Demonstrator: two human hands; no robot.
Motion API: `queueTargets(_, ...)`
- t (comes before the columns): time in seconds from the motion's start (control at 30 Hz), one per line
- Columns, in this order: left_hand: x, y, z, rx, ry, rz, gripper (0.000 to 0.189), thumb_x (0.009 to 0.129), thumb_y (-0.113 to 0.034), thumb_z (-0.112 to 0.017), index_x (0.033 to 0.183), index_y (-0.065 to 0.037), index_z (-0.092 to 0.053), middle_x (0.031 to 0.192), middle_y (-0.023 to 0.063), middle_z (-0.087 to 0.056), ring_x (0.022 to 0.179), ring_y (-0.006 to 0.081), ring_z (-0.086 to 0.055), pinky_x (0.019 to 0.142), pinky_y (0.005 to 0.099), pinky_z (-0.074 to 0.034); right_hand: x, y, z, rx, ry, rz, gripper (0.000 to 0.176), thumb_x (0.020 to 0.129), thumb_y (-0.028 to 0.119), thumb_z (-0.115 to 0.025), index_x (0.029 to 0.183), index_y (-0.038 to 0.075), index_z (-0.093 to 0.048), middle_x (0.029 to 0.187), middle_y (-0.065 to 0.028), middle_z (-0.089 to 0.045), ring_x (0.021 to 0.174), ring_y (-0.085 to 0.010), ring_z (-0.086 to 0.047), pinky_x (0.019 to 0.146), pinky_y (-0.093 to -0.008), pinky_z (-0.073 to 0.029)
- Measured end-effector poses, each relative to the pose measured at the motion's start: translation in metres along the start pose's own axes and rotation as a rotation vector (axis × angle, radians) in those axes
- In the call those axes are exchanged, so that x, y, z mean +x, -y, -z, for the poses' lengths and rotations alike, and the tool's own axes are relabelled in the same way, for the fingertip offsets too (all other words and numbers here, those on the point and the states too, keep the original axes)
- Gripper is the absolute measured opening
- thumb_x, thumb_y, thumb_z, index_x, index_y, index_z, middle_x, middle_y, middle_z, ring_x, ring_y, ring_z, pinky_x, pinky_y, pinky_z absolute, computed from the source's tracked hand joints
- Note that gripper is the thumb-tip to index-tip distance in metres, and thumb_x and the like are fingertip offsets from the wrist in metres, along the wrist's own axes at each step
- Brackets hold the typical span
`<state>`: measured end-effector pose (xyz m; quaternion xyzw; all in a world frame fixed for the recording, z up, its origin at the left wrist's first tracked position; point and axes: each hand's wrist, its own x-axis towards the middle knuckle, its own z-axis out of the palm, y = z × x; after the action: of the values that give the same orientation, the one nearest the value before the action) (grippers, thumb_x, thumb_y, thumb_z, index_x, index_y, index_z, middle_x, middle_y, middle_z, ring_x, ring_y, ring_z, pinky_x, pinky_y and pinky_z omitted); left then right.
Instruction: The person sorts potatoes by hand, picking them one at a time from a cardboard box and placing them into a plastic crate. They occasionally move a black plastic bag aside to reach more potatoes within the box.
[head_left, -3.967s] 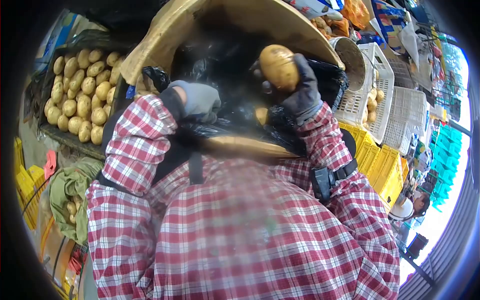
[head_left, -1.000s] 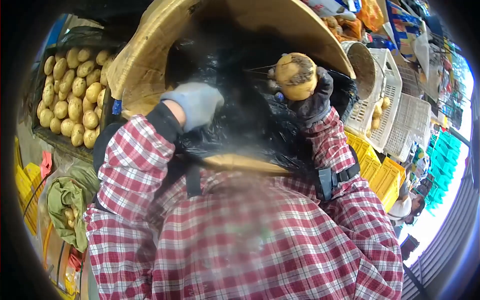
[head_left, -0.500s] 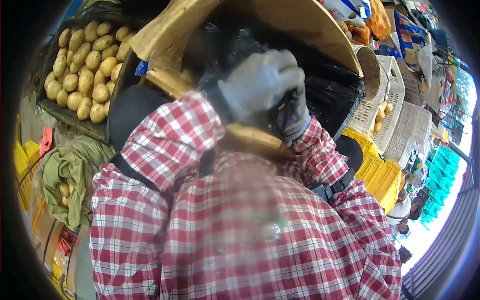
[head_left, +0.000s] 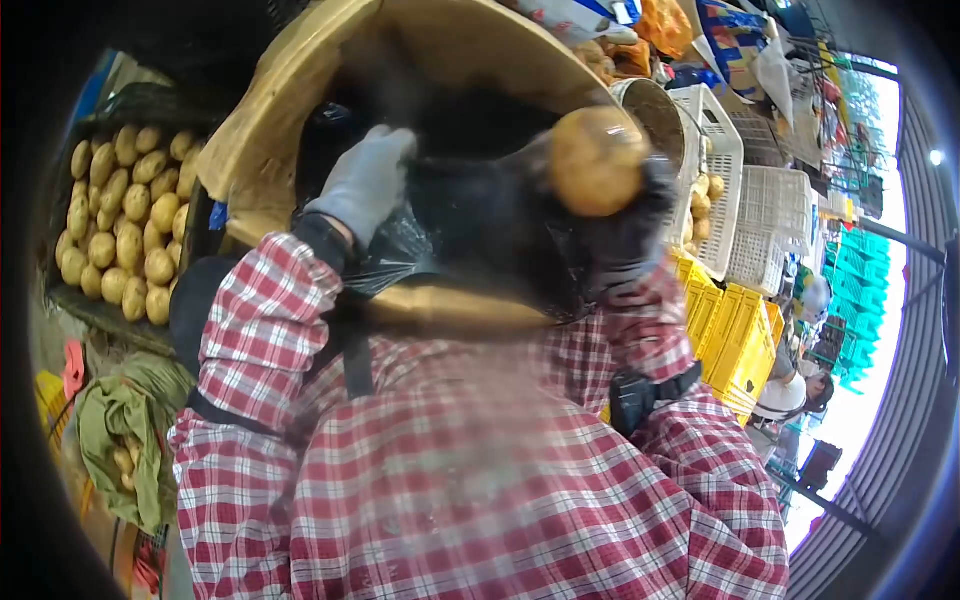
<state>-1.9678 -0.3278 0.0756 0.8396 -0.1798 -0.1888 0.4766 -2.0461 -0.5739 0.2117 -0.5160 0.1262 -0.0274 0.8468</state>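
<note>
My left hand [head_left: 368, 187], in a grey glove, is closed at the left side of the black plastic bag [head_left: 470, 210]. The film stretches in creases just below the fingers. In my right hand [head_left: 640, 225], gloved and blurred by motion, a large round potato [head_left: 598, 160] is held up over the right side of the bag. The bag lines a big cardboard box [head_left: 330, 50] in front of my body. The inside of the bag is dark, so its contents cannot be made out.
At the left stands a dark crate [head_left: 110, 310] heaped with potatoes [head_left: 128, 240]. Below it a green sack [head_left: 135, 410] holds a few more. To the right are white baskets [head_left: 725, 190], yellow crates [head_left: 735, 340] and, farther off, a person [head_left: 785, 395].
My hands, close together over the box before, have moved apart. The left went leftward, and the plastic is now stretched beside it. A potato now shows in my right hand.
</note>
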Motion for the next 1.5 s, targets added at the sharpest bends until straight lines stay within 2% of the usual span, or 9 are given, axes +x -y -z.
queueTargets(0.2,0.003,-0.01,-0.002,0.205,0.298,0.132,0.01,0.093,-0.005,-0.048,0.091,-0.004,-0.058,0.066,0.0022,-0.048,0.057,0.0133,-0.051,0.054,0.0286,-0.045,0.038,0.16,0.047,-0.398,0.061,0.769,0.05,0.088,0.034,-0.055,0.129,0.006,-0.055,0.128,-0.0189,-0.056,0.121,-0.0415,-0.052,0.106,-0.0567,-0.038)
queueTargets(0.33,0.004,-0.022,0.01,0.438,0.538,0.188,0.022,0.08,-0.007,-0.061,0.101,-0.005,-0.067,0.103,0.0216,-0.067,0.1,0.0392,-0.063,0.085,0.045,-0.05,0.073,0.172,0.132,-1.292,-0.239,1.321,0.05,0.084,0.021,-0.07,0.129,0.005,-0.053,0.123,-0.0196,-0.058,0.118,-0.0404,-0.053,0.103,-0.0478,-0.042)
queueTargets(0.47,-0.012,-0.024,0.021,0.418,0.784,0.078,0.025,0.088,-0.014,-0.055,0.108,-0.009,-0.07,0.087,0.0137,-0.069,0.079,0.0262,-0.067,0.074,0.0373,-0.052,0.066,0.121,0.167,-2.035,-0.353,0.399,0.07,0.088,0.038,-0.072,0.139,-0.002,-0.043,0.129,-0.021,-0.055,0.125,-0.0273,-0.051,0.104,-0.0363,-0.041)
queueTargets(0.63,-0.018,-0.028,0.015,0.498,0.96,0.114,0.034,0.087,-0.026,-0.059,0.117,-0.014,-0.069,0.103,0.0152,-0.071,0.098,0.034,-0.066,0.087,0.0412,-0.051,0.051,0.036,0.083,-1.728,0.229,0.167,0.079,0.084,0.048,-0.071,0.142,0.002,-0.042,0.138,-0.0223,-0.051,0.13,-0.0359,-0.046,0.109,-0.0429,-0.036)
queueTargets(0.83,-0.017,-0.043,0.031,0.471,0.963,0.159,0.038,0.086,-0.032,-0.063,0.118,-0.011,-0.068,0.11,0.0171,-0.068,0.102,0.0336,-0.065,0.088,0.0412,-0.051,0.085,-0.024,0.085,-2.494,0.468,-0.612,0.097,0.076,0.066,-0.068,0.15,0.014,-0.032,0.143,-0.0189,-0.047,0.139,-0.0363,-0.034,0.116,-0.0479,-0.023)
queueTargets(0.93,-0.015,-0.035,0.049,0.483,0.721,0.115,0.053,0.084,-0.04,-0.068,0.125,-0.006,-0.061,0.127,0.0223,-0.057,0.108,0.0354,-0.062,0.092,0.0409,-0.05,0.076,-0.036,0.088,-2.491,0.626,-0.908,0.11,0.069,0.073,-0.068,0.149,0.006,-0.033,0.137,-0.0166,-0.054,0.135,-0.0344,-0.04,0.113,-0.05,-0.026)
queueTargets(1.07,-0.022,-0.02,0.049,0.717,0.447,0.146,0.085,0.073,-0.051,-0.078,0.139,-0.011,-0.044,0.135,0.0227,-0.046,0.123,0.0404,-0.051,0.102,0.0488,-0.044,0.063,-0.067,0.119,-2.264,0.899,-1.203,0.068,0.073,0.057,-0.073,0.119,0.007,-0.066,0.112,-0.015,-0.069,0.11,-0.0314,-0.064,0.093,-0.0427,-0.049)
queueTargets(1.2,-0.005,-0.004,0.041,0.69,0.863,0.414,0.106,0.068,-0.061,-0.078,0.148,-0.008,-0.031,0.136,0.0239,-0.052,0.123,0.0383,-0.053,0.105,0.0409,-0.042,0.034,-0.071,0.117,-2.024,0.948,-0.842,0.031,0.08,0.027,-0.067,0.103,0.006,-0.072,0.098,-0.0192,-0.07,0.094,-0.0338,-0.068,0.08,-0.0406,-0.054)
queueTargets(1.5,-0.011,0.033,0.014,0.303,0.944,0.456,0.03,0.085,-0.014,-0.072,0.114,-0.004,-0.069,0.094,0.0094,-0.074,0.079,0.0158,-0.066,0.072,0.0306,-0.052,-0.033,0.009,0.021,-0.394,0.425,-0.753,0.013,0.093,0.015,-0.067,0.087,0.004,-0.068,0.073,0.0077,-0.057,0.065,-0.0021,-0.049,0.056,-0.0211,-0.039)
